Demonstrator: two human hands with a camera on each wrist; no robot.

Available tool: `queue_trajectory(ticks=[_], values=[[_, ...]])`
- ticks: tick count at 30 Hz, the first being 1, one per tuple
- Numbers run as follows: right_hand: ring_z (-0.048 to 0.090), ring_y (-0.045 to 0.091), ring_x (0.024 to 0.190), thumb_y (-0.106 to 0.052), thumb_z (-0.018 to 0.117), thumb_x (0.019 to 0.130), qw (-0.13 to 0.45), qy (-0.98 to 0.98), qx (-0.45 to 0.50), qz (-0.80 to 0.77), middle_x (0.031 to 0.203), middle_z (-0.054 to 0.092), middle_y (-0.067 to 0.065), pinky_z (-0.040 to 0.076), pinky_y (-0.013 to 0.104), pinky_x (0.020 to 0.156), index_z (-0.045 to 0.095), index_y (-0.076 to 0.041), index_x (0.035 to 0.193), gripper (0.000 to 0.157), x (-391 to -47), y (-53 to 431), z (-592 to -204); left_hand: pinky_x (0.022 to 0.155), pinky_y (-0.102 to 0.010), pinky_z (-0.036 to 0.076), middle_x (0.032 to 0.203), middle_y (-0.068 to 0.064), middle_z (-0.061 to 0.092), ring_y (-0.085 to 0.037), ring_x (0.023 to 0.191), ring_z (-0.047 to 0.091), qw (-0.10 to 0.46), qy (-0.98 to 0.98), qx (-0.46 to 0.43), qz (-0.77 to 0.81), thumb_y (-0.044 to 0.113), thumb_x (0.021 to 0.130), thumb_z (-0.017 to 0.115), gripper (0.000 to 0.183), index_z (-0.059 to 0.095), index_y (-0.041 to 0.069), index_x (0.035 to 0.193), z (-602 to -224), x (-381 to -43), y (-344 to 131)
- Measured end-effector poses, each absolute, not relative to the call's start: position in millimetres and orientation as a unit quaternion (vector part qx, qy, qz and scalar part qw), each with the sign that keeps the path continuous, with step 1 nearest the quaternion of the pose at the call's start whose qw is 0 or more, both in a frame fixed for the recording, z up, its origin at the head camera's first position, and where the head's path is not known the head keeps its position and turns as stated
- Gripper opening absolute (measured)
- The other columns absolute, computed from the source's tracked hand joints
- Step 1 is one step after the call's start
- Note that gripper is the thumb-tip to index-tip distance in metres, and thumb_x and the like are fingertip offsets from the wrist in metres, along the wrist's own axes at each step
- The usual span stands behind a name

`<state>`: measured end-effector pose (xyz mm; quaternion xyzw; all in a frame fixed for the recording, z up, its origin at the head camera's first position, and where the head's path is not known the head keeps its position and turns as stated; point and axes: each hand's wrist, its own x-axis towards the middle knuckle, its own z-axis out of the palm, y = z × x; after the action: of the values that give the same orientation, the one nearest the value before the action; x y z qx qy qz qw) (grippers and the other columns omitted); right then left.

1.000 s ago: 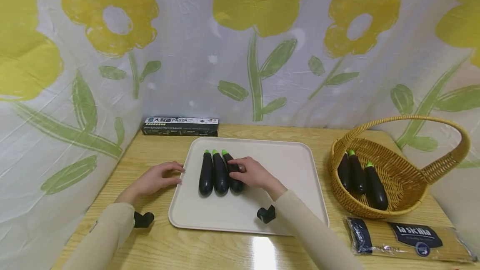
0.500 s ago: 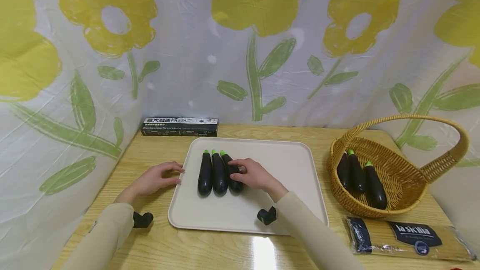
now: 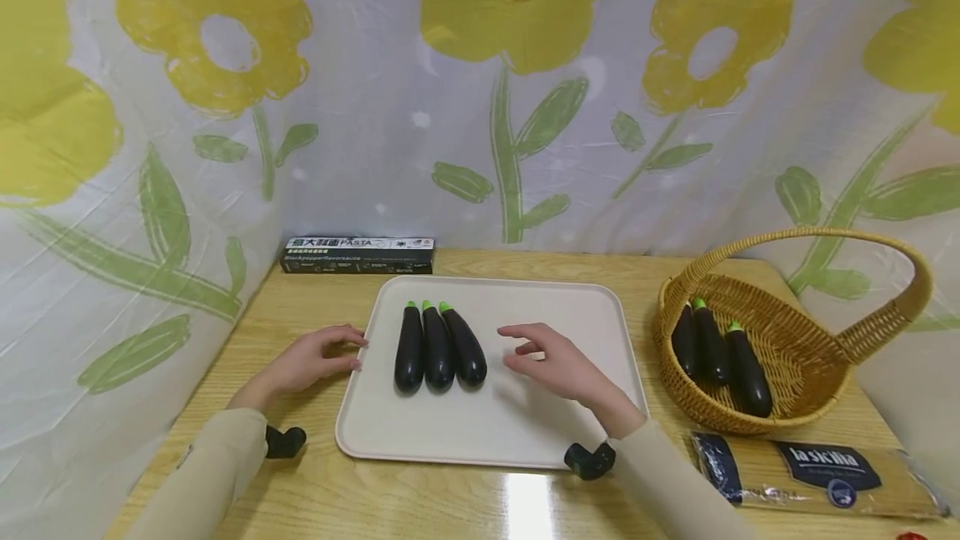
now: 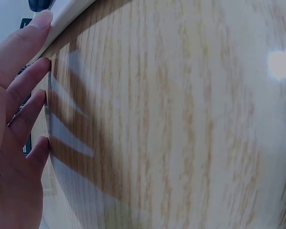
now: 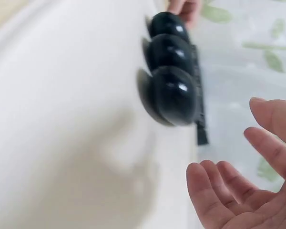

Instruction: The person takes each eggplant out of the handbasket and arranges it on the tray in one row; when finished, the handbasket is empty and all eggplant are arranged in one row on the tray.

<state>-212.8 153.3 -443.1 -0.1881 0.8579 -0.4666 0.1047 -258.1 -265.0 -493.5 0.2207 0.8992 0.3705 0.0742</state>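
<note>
Three dark eggplants (image 3: 438, 346) with green stems lie side by side on the left part of a cream tray (image 3: 570, 315). My right hand (image 3: 551, 361) hovers over the tray just right of them, fingers spread and holding nothing. In the right wrist view the eggplants (image 5: 170, 76) show end-on beyond my loose fingers (image 5: 229, 191). My left hand (image 3: 315, 357) lies flat on the wooden table, fingertips touching the tray's left rim. The left wrist view shows those straight fingers (image 4: 19, 81) against the rim (image 4: 66, 12).
A wicker basket (image 3: 825, 373) with a handle stands at the right and holds three more eggplants (image 3: 720, 352). A dark spaghetti packet (image 3: 817, 473) lies in front of it. A black pasta box (image 3: 358, 254) sits at the back against the flowered curtain.
My right hand has let go of the rightmost eggplant and drawn back to the right, opening above the tray. The left hand has stayed put.
</note>
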Motion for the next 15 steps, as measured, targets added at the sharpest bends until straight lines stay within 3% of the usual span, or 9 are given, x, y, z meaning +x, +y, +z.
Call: queue_trajectory(ticks=[8, 15], values=[[0.06, 0.035, 0.115, -0.029, 0.065, 0.095, 0.061, 0.859, -0.2, -0.467, 0.135, 0.053, 0.006, 0.054, 0.035, 0.091, 0.059, -0.02, 0.132, 0.038, -171.4, 224.1, -420.5, 0.112, -0.06, 0.026, 0.134, -0.016, 0.058, -0.044, 0.135, 0.038, 0.073, 0.9, 0.221, 0.368, 0.025, 0.09, 0.073, 0.031, 0.067, 0.012, 0.118, -494.0, -258.3, -266.1], [0.061, 0.029, 0.112, -0.027, 0.063, 0.097, 0.02, 0.89, -0.159, -0.427, 0.132, 0.056, 0.007, 0.055, 0.028, 0.083, 0.057, -0.016, 0.134, 0.039, -140.8, 275.7, -408.7, 0.112, -0.061, 0.025, 0.135, -0.016, 0.056, -0.045, 0.136, 0.036, 0.08, 0.9, 0.217, 0.37, 0.027, 0.089, 0.073, 0.032, 0.068, 0.014, 0.118, -495.0, -259.4, -266.1]])
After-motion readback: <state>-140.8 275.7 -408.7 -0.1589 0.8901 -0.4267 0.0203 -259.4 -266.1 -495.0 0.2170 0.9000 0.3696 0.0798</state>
